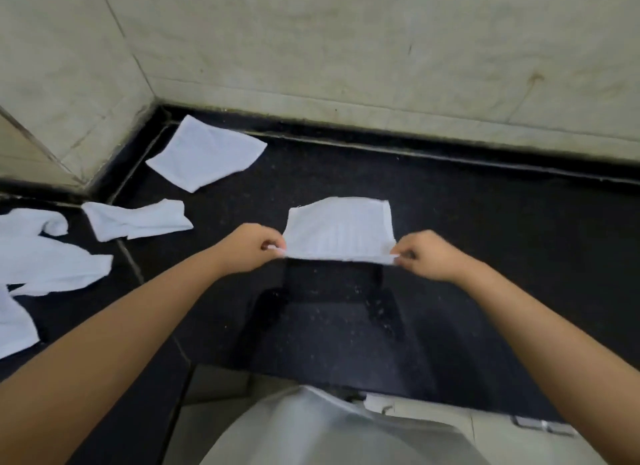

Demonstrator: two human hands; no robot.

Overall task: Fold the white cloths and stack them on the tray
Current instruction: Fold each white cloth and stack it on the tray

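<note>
The fingers (273, 244) of the left hand (247, 248) were curled tight, pinching the near left corner of a white cloth (341, 230), and the fingers (403, 255) of the right hand (429, 255) pinched the near right corner in the same way. Between the two hands the near edge of the cloth was stretched straight and lifted a little, while its far part lay toward the wall, apparently resting on the dark table (485, 239). It seemed to be midway through a fold. The risk from here, as a judgement, was an uneven fold: if one hand travelled further than the other the corners would not meet, and a loose pinch could let a corner drop. To the left lay other white cloths: a flat one (206, 153) near the corner of the wall, a crumpled one (136, 219) just below it, and a rumpled heap (45, 253) at the left edge. No tray could be seen. The table was black, speckled stone with a raised back lip, and pale tiled walls (346, 49) met in a corner behind it.
</note>
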